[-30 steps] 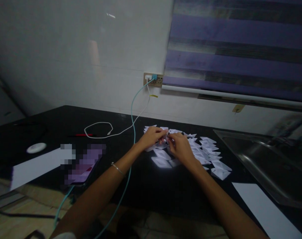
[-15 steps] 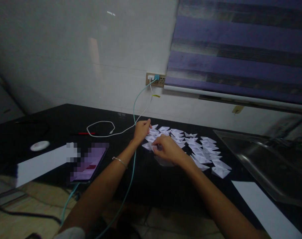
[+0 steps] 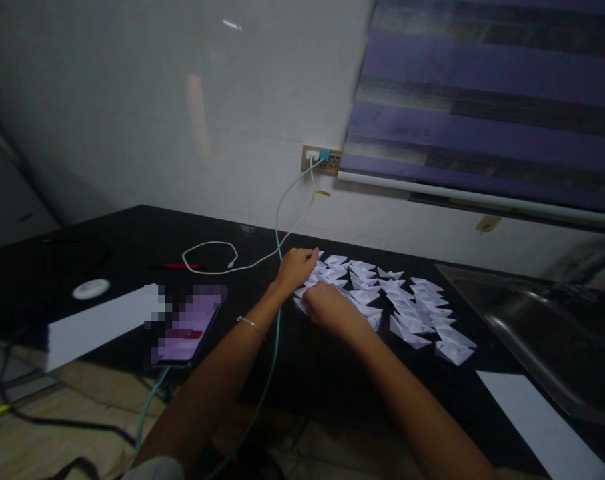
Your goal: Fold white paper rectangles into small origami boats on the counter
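Several folded white paper boats (image 3: 407,312) lie in slanting rows on the black countertop (image 3: 332,380). At the left end of the rows is my left hand (image 3: 296,268), its fingers curled together against the back boats. My right hand (image 3: 330,307) is closed just in front of it, over the nearer boats at that end. White paper edges show beside its fingertips. What either hand pinches, if anything, is hidden behind the fingers.
A phone (image 3: 192,327) with a teal cable (image 3: 270,363) and a white paper strip (image 3: 102,323) lie left. Behind them are a white disc (image 3: 91,289), a red pen-like item (image 3: 181,266) and a white cable (image 3: 210,272). Another paper strip (image 3: 537,417) and a metal sink (image 3: 547,327) are right.
My right hand has drawn its fingers in closer, and the blurred pale paper under it no longer shows there. My left hand stays by the back boats. The whole view has shifted slightly.
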`<move>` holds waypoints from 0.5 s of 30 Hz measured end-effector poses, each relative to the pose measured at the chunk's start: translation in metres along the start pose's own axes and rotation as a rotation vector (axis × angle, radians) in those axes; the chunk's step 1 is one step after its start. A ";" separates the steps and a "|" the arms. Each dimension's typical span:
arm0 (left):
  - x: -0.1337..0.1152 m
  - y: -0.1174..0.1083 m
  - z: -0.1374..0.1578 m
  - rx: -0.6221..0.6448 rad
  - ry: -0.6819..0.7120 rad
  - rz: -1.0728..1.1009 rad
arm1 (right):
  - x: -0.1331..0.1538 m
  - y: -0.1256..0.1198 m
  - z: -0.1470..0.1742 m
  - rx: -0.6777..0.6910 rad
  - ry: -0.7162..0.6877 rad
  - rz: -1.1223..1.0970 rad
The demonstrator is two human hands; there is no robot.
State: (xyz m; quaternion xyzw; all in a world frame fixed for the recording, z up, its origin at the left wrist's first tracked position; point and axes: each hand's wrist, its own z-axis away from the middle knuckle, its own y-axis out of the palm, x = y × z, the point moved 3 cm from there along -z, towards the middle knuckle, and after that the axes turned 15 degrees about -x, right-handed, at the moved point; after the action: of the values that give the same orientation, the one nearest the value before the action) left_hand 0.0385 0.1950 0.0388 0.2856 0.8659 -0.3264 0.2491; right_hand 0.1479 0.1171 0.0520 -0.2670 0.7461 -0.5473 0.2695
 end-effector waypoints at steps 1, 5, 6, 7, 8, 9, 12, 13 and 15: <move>-0.002 0.000 0.001 0.014 0.020 -0.021 | -0.001 0.002 0.000 -0.004 0.003 0.007; -0.005 -0.001 0.002 0.060 0.037 -0.049 | -0.002 0.009 -0.003 -0.023 0.034 0.024; -0.005 -0.001 0.002 0.063 0.035 -0.045 | -0.002 0.011 -0.003 -0.023 0.044 0.027; -0.005 -0.001 0.002 0.067 0.035 -0.039 | -0.001 0.012 -0.004 -0.020 0.050 0.029; -0.005 -0.002 0.002 0.069 0.036 -0.035 | -0.001 0.012 -0.004 -0.015 0.055 0.030; -0.005 -0.002 0.002 0.069 0.038 -0.032 | 0.000 0.012 -0.004 -0.013 0.059 0.029; -0.005 -0.002 0.003 0.066 0.047 -0.029 | 0.000 0.008 -0.003 -0.010 0.074 0.010; -0.005 -0.002 0.003 0.065 0.055 -0.029 | -0.001 0.007 -0.002 0.000 0.084 -0.002; -0.005 -0.002 0.003 0.062 0.076 -0.031 | -0.004 0.005 0.001 0.054 0.124 -0.038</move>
State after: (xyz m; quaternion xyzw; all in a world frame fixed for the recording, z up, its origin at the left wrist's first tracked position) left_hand 0.0415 0.1905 0.0408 0.2917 0.8687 -0.3457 0.2019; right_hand 0.1507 0.1211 0.0471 -0.2394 0.7410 -0.5878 0.2193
